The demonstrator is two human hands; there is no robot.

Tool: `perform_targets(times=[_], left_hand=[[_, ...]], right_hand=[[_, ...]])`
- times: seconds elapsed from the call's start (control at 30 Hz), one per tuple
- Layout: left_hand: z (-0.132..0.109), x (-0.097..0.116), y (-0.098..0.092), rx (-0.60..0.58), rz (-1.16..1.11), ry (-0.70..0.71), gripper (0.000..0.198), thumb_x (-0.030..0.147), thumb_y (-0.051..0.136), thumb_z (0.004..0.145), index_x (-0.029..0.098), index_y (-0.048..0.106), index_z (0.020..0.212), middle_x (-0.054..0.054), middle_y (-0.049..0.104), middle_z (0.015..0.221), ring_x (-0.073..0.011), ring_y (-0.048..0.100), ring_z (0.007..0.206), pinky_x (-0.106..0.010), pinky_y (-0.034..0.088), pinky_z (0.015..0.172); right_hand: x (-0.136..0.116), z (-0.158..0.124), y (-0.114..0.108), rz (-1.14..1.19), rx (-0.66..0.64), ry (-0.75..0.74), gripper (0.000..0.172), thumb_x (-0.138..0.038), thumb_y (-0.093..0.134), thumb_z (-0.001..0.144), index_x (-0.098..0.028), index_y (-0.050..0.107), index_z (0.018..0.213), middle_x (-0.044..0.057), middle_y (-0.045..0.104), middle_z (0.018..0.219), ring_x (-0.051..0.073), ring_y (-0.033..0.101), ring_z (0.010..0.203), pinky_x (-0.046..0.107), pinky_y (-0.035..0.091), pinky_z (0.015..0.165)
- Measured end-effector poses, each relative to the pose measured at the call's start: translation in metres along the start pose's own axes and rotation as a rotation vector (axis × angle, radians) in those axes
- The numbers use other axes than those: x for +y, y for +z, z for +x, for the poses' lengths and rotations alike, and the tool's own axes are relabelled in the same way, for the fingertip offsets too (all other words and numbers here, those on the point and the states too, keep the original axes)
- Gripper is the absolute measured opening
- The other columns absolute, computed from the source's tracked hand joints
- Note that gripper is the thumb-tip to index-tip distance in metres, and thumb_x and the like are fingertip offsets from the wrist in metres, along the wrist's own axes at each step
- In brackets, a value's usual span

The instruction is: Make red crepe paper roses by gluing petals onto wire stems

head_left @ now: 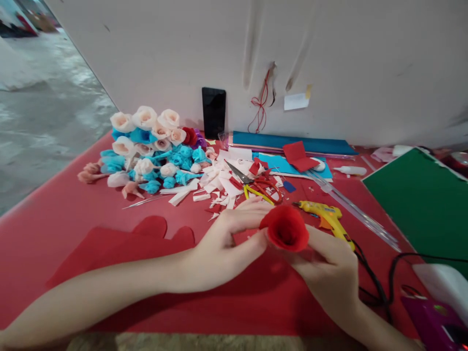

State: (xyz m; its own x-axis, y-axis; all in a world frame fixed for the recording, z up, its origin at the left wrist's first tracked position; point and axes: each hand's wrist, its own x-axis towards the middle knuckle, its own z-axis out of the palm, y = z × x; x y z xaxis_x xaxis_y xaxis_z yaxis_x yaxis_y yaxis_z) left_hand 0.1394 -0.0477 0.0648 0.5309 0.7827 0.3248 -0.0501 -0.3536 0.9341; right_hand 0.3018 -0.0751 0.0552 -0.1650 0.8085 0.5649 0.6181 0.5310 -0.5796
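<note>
A red paper rose (287, 228) with rolled petals faces me above the table's near half. My left hand (234, 239) pinches its left edge between thumb and fingers. From the right and below, my right hand (325, 263) closes around its base; some of those fingers are hidden behind the flower. Just beyond the hands lie scissors (244, 179) with red and yellow handles, on top of pale and red paper scraps (219, 183). A yellow hot glue gun (327, 214) rests to the right of the rose. Red paper petal pieces (120, 243) lie flat behind my left forearm.
Finished white, blue and pink paper flowers (161, 141) are heaped at the back left. A black phone (214, 113) leans on the wall. Clear glue sticks (354, 209), a white bottle (350, 170), a green board (420, 204) and a black cable (391, 273) occupy the right side.
</note>
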Motion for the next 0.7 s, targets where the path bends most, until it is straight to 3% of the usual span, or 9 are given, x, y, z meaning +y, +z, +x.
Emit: perform_targets(times=[0.17, 0.37, 0.57, 0.7], left_hand=[[-0.0014, 0.0024, 0.0021, -0.013, -0.05, -0.033, 0.024, 0.005, 0.048, 0.076, 0.017, 0.065, 0.089, -0.004, 0.066, 0.102, -0.0185, 0.06, 0.095, -0.029, 0.049, 0.083], [-0.0035, 0.0022, 0.0059, -0.001, -0.083, -0.058, 0.02, 0.01, 0.054, 0.077, 0.013, 0.063, 0.094, -0.008, 0.065, 0.102, -0.0191, 0.059, 0.097, -0.031, 0.045, 0.092], [-0.0028, 0.0041, 0.0068, 0.001, -0.059, -0.063, 0.021, 0.011, 0.058, 0.076, 0.009, 0.062, 0.097, -0.008, 0.065, 0.102, -0.0168, 0.058, 0.098, -0.026, 0.046, 0.091], [-0.004, 0.0007, 0.0076, 0.023, -0.098, -0.084, 0.019, 0.013, 0.06, 0.075, 0.012, 0.064, 0.094, -0.005, 0.065, 0.098, -0.0152, 0.059, 0.096, -0.023, 0.046, 0.089]], right_hand=[[-0.0001, 0.0016, -0.0009, -0.038, 0.009, 0.001, 0.019, -0.017, 0.056, 0.074, -0.015, 0.054, 0.056, -0.003, 0.051, 0.049, 0.007, 0.044, 0.045, 0.017, 0.038, 0.045], [-0.0016, 0.0004, 0.0012, -0.058, 0.047, -0.008, 0.025, -0.013, 0.054, 0.072, -0.014, 0.046, 0.048, -0.005, 0.039, 0.043, 0.005, 0.034, 0.041, 0.016, 0.033, 0.041], [-0.0004, -0.0015, 0.0013, -0.055, 0.033, 0.005, 0.02, -0.016, 0.054, 0.072, -0.014, 0.055, 0.053, -0.004, 0.048, 0.045, 0.005, 0.041, 0.042, 0.015, 0.036, 0.043], [-0.002, -0.0018, 0.0008, -0.049, 0.027, 0.032, 0.018, -0.017, 0.055, 0.07, -0.016, 0.053, 0.052, -0.005, 0.046, 0.044, 0.005, 0.041, 0.04, 0.015, 0.036, 0.042]])
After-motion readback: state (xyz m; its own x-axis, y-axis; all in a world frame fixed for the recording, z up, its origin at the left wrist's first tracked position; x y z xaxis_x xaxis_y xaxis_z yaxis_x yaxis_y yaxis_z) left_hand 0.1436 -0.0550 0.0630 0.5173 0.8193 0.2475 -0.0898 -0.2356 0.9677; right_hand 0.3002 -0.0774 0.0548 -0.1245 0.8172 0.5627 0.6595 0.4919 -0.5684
